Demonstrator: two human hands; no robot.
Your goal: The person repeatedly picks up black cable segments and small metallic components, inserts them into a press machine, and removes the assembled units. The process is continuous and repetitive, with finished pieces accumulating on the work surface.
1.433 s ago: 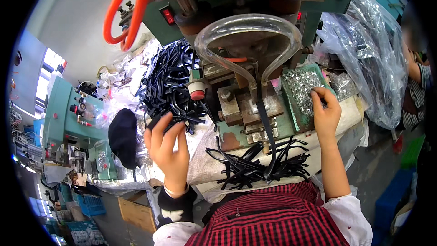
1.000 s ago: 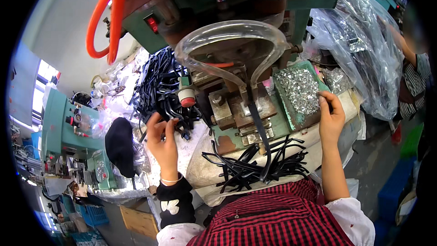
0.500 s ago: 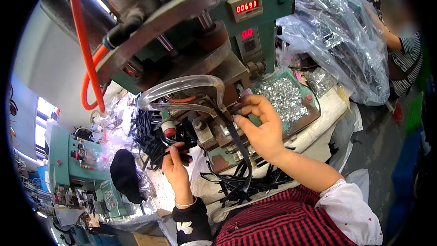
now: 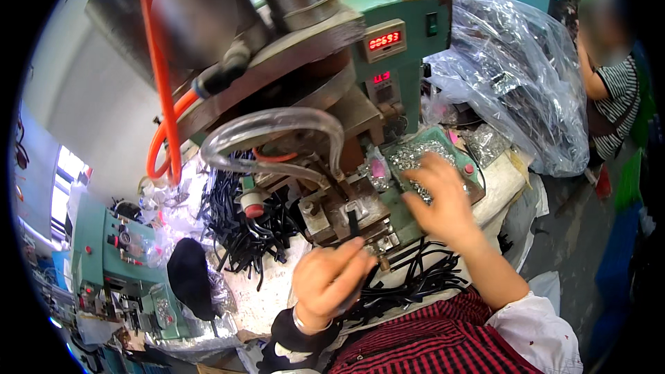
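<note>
My left hand (image 4: 332,280) is closed with fingertips pinching a black strap (image 4: 354,224). The strap's far end lies on the metal die (image 4: 350,208) of a green press (image 4: 409,17). Over a tray of small shiny metal pieces (image 4: 415,156) hovers my right hand (image 4: 443,204), fingers apart, slightly blurred; no object shows in it. Below the die, near my left hand, lies a bundle of black straps (image 4: 415,284).
A clear bent tube (image 4: 270,121) loops before the press. A red-capped button (image 4: 253,206) and a heap of black straps (image 4: 239,235) are left of the die. A large plastic bag (image 4: 506,76) stands at right; a person (image 4: 609,90) is beyond.
My left hand has moved right to the front of the die and now pinches a strap there. My right hand has left the die for the tray of metal pieces. The press head looks higher.
</note>
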